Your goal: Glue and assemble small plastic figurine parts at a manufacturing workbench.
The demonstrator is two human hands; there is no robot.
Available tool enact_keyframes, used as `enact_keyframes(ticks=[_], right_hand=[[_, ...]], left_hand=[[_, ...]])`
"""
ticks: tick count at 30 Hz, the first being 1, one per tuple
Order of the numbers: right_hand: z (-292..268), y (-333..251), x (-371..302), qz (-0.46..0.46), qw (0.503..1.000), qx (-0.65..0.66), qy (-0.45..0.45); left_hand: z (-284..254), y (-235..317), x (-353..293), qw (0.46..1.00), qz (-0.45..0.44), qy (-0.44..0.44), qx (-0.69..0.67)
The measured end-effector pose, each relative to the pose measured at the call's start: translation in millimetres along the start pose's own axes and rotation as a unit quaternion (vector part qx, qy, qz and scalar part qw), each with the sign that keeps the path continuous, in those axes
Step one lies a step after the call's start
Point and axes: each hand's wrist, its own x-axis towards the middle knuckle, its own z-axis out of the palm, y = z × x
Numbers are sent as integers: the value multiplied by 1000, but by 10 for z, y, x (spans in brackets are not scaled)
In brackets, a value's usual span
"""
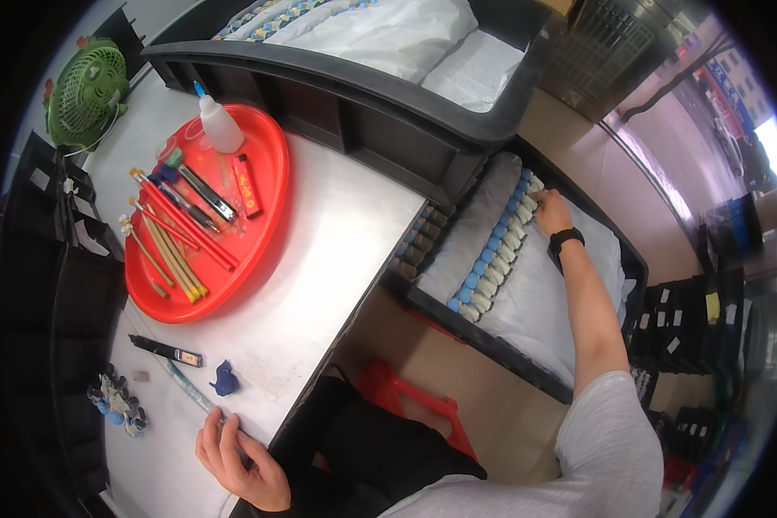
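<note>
My right hand point(551, 212) reaches into a black crate point(514, 367) lined with pale sheeting point(527, 324). Its fingers are bent together at the far end of a row of small blue-and-white figurines point(489, 257); whatever they pinch is hidden. On the white table, my left hand point(243, 462) rests with fingers loosely curled and apart. Its fingertips lie at the end of a thin bluish stick point(188, 386), possibly touching it. Close by are a black cutter-like tool point(166, 350), a dark blue lump point(224, 379) and a cluster of small figurines point(117, 404).
A round red tray point(272, 211) holds brushes point(166, 246), pens and a white squeeze bottle point(221, 127). Behind it stands a large black crate point(363, 116) with white sheeting. A green fan point(86, 91) is far left; a red stool point(419, 401) stands below the table edge.
</note>
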Motion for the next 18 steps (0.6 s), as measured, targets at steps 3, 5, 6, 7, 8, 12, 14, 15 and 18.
enact_keyframes(ticks=[3, 5, 6, 7, 8, 12, 14, 15, 18], right_hand=[[-4, -35, -52, 8, 999, 46, 26], [-100, -121, -100, 13, 998, 67, 7], [-161, -179, -133, 19, 996, 89, -10], [-180, -200, -190, -13, 993, 117, -12], [-241, -308, -256, -12, 993, 117, -16], [-508, -800, -580, -72, 955, 222, -180], [-531, -783, -633, -111, 948, 216, -204], [-484, -716, -642, -64, 968, 192, -150], [-392, -555, -556, -1, 983, 170, -64]], left_hand=[[-4, -2, -7, 1000, 2, -1, 0], [8, 4, -4, 1000, 5, -4, 2], [17, 13, 10, 1000, 11, 6, 5], [29, 20, 20, 1000, 17, 15, 7], [41, 17, 28, 1000, 17, 12, 9], [15, 10, 43, 999, 16, 20, 21], [-6, 29, 41, 999, 18, 21, 20], [9, 21, 32, 1000, 12, 10, 13], [25, 20, 26, 1000, 8, 0, 1]])
